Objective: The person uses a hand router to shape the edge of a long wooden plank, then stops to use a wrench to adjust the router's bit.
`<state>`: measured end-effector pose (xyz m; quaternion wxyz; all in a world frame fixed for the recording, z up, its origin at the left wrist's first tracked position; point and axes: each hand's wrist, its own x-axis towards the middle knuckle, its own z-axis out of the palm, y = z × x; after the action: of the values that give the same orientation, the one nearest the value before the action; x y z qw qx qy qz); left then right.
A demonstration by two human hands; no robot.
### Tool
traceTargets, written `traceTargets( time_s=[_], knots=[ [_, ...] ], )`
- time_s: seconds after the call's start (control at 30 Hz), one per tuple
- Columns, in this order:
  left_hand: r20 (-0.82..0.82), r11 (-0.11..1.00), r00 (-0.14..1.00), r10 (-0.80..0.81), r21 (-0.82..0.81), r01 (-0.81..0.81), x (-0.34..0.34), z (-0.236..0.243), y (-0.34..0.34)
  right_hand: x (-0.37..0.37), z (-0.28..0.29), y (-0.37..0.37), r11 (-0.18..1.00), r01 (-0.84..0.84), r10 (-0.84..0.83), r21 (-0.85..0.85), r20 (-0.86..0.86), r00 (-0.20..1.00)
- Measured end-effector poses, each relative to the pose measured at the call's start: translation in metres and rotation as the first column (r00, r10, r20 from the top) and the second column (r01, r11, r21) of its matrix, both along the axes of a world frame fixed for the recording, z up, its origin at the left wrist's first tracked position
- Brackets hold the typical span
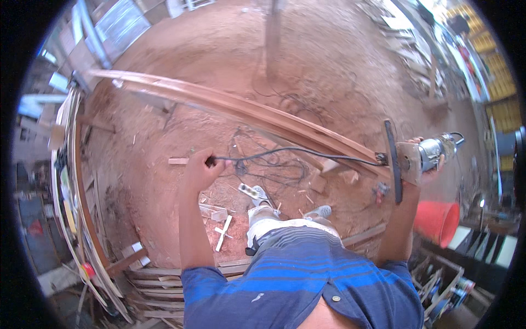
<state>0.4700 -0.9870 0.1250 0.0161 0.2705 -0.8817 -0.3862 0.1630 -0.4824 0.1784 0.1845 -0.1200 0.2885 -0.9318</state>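
My left hand point(205, 167), at the centre left, is closed on a black cable point(282, 149) that stretches toward a power tool point(433, 149) with a silver cylindrical body, a flat base plate and a dark strip. My right hand point(432, 170) grips this tool at the right, partly hidden behind it. Just left of the tool, a long reddish wooden beam point(230, 107) with a lengthwise groove runs diagonally from the upper left toward the right. Whether the tool touches the beam, I cannot tell.
Tangled cords point(274, 172) and a power strip point(249, 191) lie on the dirt floor by my feet. A red bucket point(444, 222) stands at the right. Stacked boards point(82, 208) line the left, slats point(153, 290) lie behind me, and a post point(271, 44) rises at the back.
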Motion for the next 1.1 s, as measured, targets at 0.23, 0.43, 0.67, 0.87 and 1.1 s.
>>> traceTargets(
  time_s=[0.23, 0.43, 0.67, 0.87, 1.1],
  knots=[
    [0.179, 0.954, 0.938, 0.297, -0.104, -0.282, 0.080, -0.072, -0.133, 0.039, -0.013, -0.247, 0.949, -0.205, 0.252, -0.239, 0.188, 0.949],
    [0.036, 0.792, 0.793, 0.608, -0.091, -0.603, 0.154, -0.250, -0.202, 0.093, -0.057, -0.345, 0.606, -0.732, 0.730, 0.313, 0.148, 0.667],
    [0.354, 0.395, 0.341, 0.871, -0.093, -0.914, 0.266, -0.312, -0.215, 0.080, -0.077, -0.372, -0.292, -0.113, 0.882, 0.950, 0.313, 0.352],
    [0.666, 0.477, 0.207, 0.716, -0.250, -0.843, 0.413, -0.324, -0.150, 0.039, -0.042, -0.374, -0.051, 0.589, 0.995, 0.807, -0.008, 0.097],
    [0.440, 0.627, 0.502, 0.744, -0.201, -0.753, 0.310, -0.246, -0.146, -0.003, -0.081, -0.438, 0.363, 0.611, 0.875, 0.704, -0.483, 0.037]
  ],
)
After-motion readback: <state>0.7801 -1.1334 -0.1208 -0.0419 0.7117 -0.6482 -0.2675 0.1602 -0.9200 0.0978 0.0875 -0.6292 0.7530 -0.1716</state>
